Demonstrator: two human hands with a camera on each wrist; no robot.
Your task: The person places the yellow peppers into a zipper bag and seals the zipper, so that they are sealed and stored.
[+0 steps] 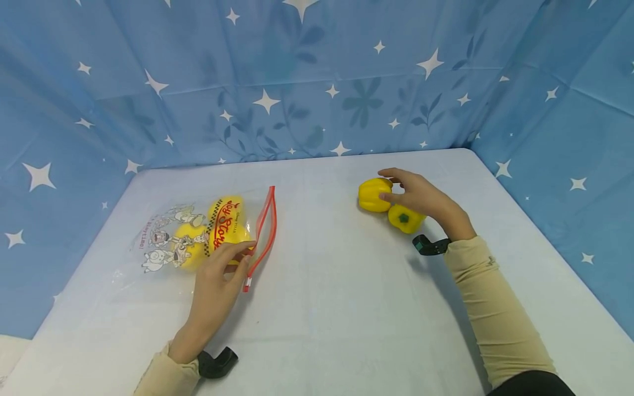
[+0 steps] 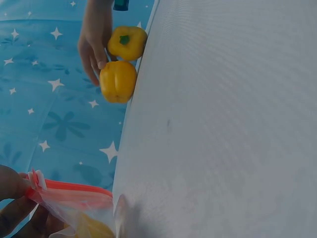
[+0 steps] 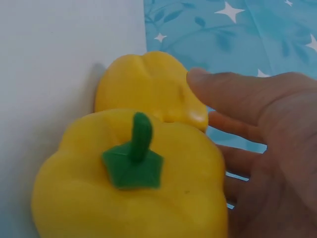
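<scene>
My left hand pinches the red-zippered mouth edge of a clear plastic zip bag lying at the table's left. Cartoon figures and red lettering are printed on it, and yellow objects show through the plastic. The bag's red zipper stands parted, with a white slider at one end. At the right, my right hand is spread at the side of a yellow bell pepper, thumb and fingertips close to its surface. A second yellow bell pepper with a green stem sits beside it, under the palm.
A white-covered table carries everything. Blue star-patterned cloth hangs behind it and along the sides. Each wrist wears a black camera mount.
</scene>
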